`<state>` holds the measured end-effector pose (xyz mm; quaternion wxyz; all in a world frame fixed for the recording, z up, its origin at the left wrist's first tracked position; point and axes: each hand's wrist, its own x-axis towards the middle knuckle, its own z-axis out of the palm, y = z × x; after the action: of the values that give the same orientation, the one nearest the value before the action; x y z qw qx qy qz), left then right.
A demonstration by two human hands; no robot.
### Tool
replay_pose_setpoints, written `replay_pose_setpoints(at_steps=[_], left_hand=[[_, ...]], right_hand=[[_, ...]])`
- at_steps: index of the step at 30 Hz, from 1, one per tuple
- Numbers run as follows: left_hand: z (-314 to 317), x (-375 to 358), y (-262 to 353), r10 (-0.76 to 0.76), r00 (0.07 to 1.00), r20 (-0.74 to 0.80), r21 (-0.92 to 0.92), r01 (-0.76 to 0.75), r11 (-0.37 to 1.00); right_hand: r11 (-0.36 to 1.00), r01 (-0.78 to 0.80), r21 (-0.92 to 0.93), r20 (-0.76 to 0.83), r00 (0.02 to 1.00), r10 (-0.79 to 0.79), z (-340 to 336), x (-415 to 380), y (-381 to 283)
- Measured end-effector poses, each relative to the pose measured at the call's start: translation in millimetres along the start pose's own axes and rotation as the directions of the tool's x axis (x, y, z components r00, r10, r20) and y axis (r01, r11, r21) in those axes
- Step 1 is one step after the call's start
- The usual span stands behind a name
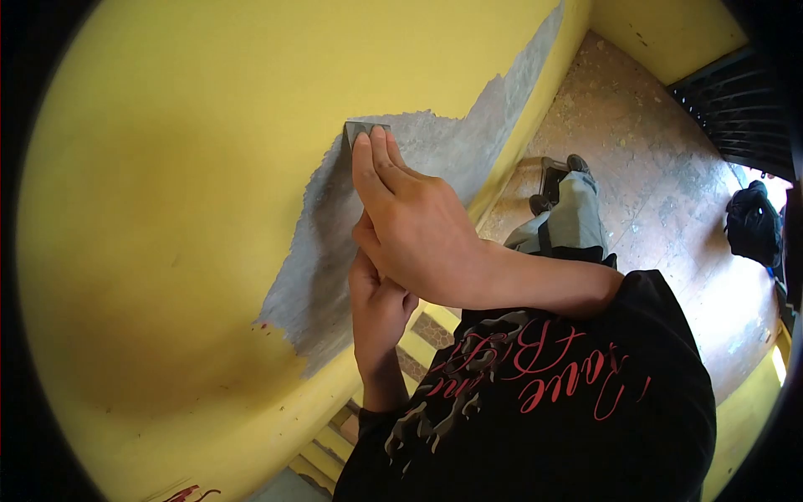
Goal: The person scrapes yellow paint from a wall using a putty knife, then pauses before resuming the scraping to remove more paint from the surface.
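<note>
On the yellow wall [192,167] the flat metal blade of a scraper [358,128] lies against the upper edge of a bare grey patch [435,138]. The first two fingers of my right hand [422,230] stretch out and press on the blade, while its other fingers curl in. Just below, my left hand [378,314] is closed in a fist under the right one, apparently around the scraper's handle. The hands cover the handle, so its shape is hidden.
Below my arms runs a yellow railing [414,347] with gaps. My legs [577,213] stand on a stained, speckled floor [623,109]. A black slatted gate [728,100] is at the upper right, with a black bag [751,222] lower down.
</note>
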<state>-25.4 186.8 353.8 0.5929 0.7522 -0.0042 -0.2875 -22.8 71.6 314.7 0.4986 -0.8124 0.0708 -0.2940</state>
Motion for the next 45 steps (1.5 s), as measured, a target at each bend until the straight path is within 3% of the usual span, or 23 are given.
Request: replay_pose_setpoints(at_steps=[2,3,5,9,11,14,17,19,22,24,31,43,45], left_hand=[[7.7,5.9,6.4,-0.016,0.999,0.034,0.03,0.015,0.999],[15.5,13.8,7.3,-0.003,1.0,-0.02,-0.003,0.003,1.0],[16.7,13.7,3.0,0.009,0.997,-0.076,-0.039,-0.012,0.999],[3.1,6.0,0.9,-0.01,1.0,-0.013,0.038,0.01,0.999],[1.5,3.0,3.5,-0.005,1.0,0.025,0.092,0.002,0.996],[10.6,11.6,2.3,0.028,0.999,-0.036,0.023,-0.027,0.999],[8.1,15.7,-7.0,-0.023,0.997,0.067,-0.014,0.024,1.0],[10.9,10.0,-8.6,0.039,0.999,-0.031,0.043,-0.038,0.998],[0.4,17.0,-6.6,0.025,0.999,0.046,0.115,-0.03,0.993],[9.4,19.1,-4.4,0.022,1.0,0.015,0.079,-0.023,0.997],[14.9,17.3,-15.4,0.052,0.995,0.084,0.04,-0.056,0.998],[13.1,12.3,-21.9,0.094,0.995,0.031,0.044,-0.095,0.994],[5.4,18.3,-9.8,0.07,0.995,0.074,0.068,-0.075,0.995]], right_hand=[[1.0,0.015,-0.025,-0.058,0.998,-0.016,0.4,6.7,5.7],[0.999,0.024,-0.044,-0.111,0.993,-0.028,1.1,7.6,6.9],[0.999,0.008,-0.047,-0.093,0.996,-0.013,-1.3,6.4,5.2],[0.997,0.017,-0.078,-0.019,1.0,-0.018,4.5,-5.5,1.8],[0.998,-0.005,-0.062,-0.041,0.999,0.002,7.3,-5.5,0.4],[0.997,-0.011,-0.082,-0.082,0.997,0.004,7.9,1.4,9.3],[0.994,-0.027,-0.106,-0.089,0.996,0.018,9.3,-3.2,9.7],[0.994,-0.033,-0.107,-0.092,0.996,0.023,11.6,-3.3,9.6],[0.993,0.0,-0.117,-0.09,0.996,-0.011,15.8,-4.8,10.8],[0.991,-0.03,-0.132,-0.134,0.991,0.012,13.3,2.1,13.1],[0.984,-0.008,-0.179,-0.049,0.999,-0.001,11.6,-2.7,14.1],[0.981,0.025,-0.195,-0.129,0.99,-0.051,9.8,-1.3,10.4],[0.987,-0.027,-0.16,-0.06,0.998,0.017,3.6,2.5,6.3]])
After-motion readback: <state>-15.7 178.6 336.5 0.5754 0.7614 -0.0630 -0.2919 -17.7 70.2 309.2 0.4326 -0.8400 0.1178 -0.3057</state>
